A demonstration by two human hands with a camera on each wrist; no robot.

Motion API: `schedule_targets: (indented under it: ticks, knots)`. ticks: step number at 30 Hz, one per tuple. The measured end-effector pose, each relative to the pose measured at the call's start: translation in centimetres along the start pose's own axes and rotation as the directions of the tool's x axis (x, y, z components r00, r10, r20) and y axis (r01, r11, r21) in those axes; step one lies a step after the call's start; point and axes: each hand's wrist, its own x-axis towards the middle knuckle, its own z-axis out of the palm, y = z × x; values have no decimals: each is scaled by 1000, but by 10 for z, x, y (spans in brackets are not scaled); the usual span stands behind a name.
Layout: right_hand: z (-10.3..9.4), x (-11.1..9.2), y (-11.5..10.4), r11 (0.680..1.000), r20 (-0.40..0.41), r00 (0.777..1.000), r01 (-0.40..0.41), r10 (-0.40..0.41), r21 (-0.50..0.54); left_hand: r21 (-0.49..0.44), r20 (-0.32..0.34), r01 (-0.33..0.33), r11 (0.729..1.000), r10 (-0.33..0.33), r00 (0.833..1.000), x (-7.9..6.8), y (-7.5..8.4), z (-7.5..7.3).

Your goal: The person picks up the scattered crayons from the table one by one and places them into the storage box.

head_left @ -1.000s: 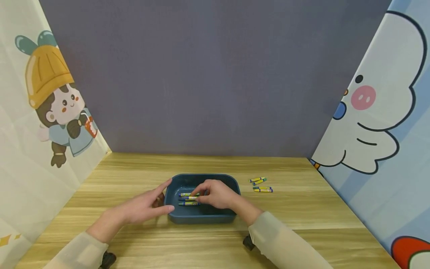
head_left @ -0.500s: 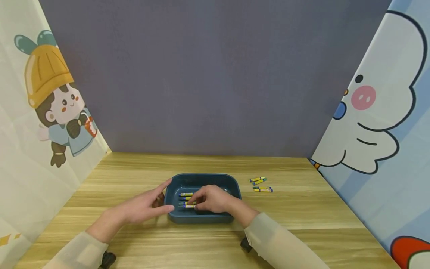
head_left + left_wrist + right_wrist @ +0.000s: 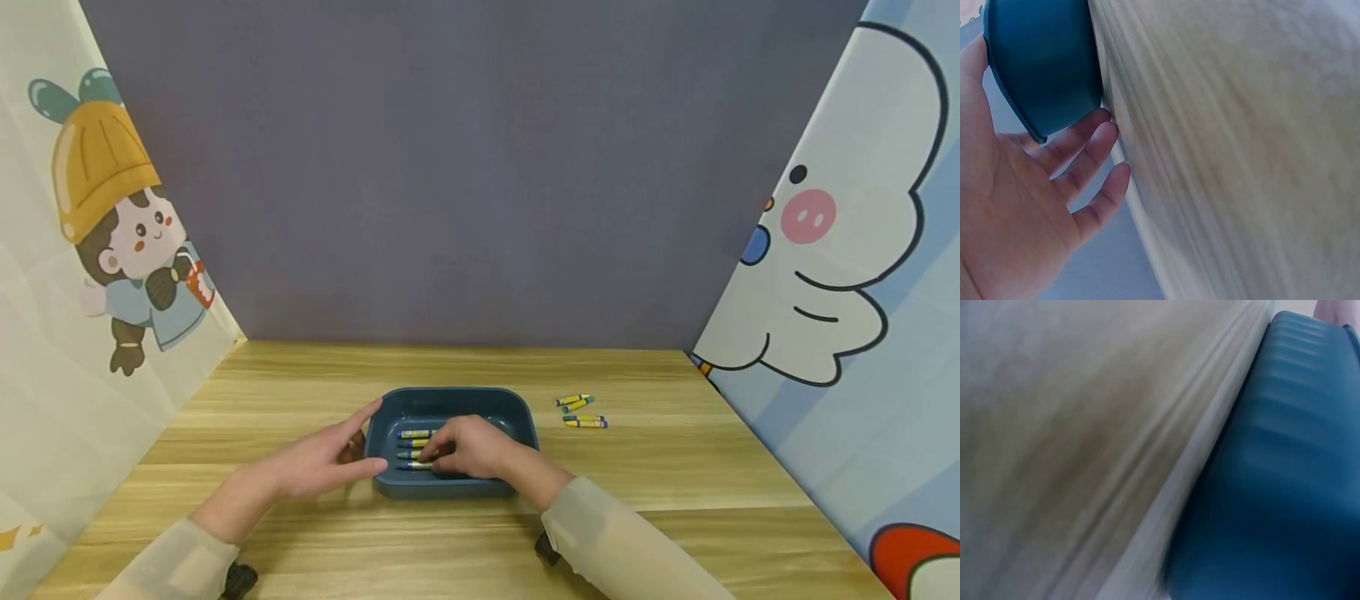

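Observation:
In the head view a dark blue rectangular box stands on the wooden table. Several crayons with yellow-and-blue wrappers lie in a row inside it, among them a top crayon. My right hand reaches over the box, and its thumb and fingers pinch the lowest crayon near the front wall; that crayon's right end is hidden by the hand. My left hand spans the box's left end, index finger and thumb spread along the rim. In the left wrist view its other fingers hang loosely beside the box wall.
Right of the box, several more crayons lie in two small groups on the table. A grey panel stands at the back, with cartoon-printed sheets on both sides. The right wrist view shows mostly the box's outer wall.
My right hand has moved toward the front of the box, setting a crayon parallel below the others. The left hand has stayed at the rim. The crayons outside have not moved.

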Motion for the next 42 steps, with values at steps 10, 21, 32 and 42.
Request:
schedule_targets:
  ticks: [10, 21, 32, 42]
  knots:
    - [0, 1, 0, 1000, 3, 1000, -5, 5, 8, 2, 14, 33, 999, -33, 999, 0, 0, -1]
    - [-6, 0, 5, 997, -28, 999, -14, 16, 73, 8, 10, 27, 1000, -27, 1000, 0, 0, 0]
    - [-36, -19, 12, 974, -99, 992, -53, 77, 222, -11, -1, 21, 1000, -21, 1000, 2, 0, 0]
    - [-81, -59, 48, 923, -207, 964, -81, 169, 376, 4, 3, 44, 999, -44, 999, 3, -2, 0]
